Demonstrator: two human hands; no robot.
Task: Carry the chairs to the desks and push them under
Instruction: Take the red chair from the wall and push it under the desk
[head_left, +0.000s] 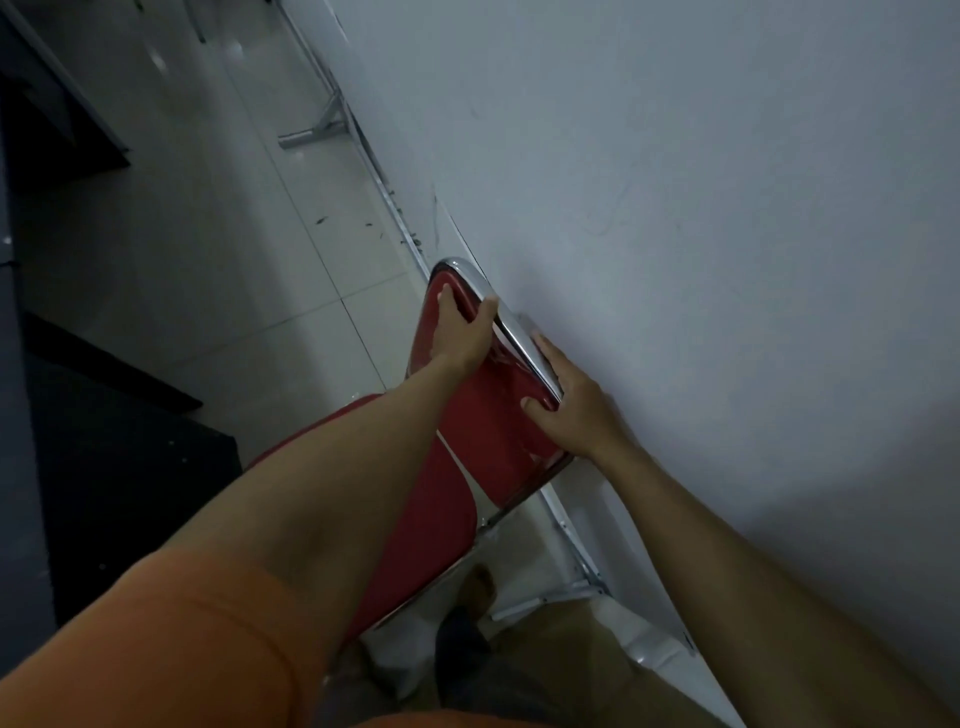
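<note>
A red padded chair (467, 441) with a chrome tube frame stands at the edge of a large white desk top (675, 182). Its backrest leans against the desk's edge, and the red seat shows lower left under my arm. My left hand (462, 332) grips the top left of the backrest, thumb over the chrome rail. My right hand (566, 400) holds the right end of the backrest, fingers wrapped over the rail next to the desk. My forearms hide much of the seat.
Pale floor tiles (218, 249) stretch to the left. Grey metal desk legs (324, 124) stand farther along, and another foot (550, 597) near my own feet. Dark furniture (62, 104) and a dark mat (114, 467) line the left side.
</note>
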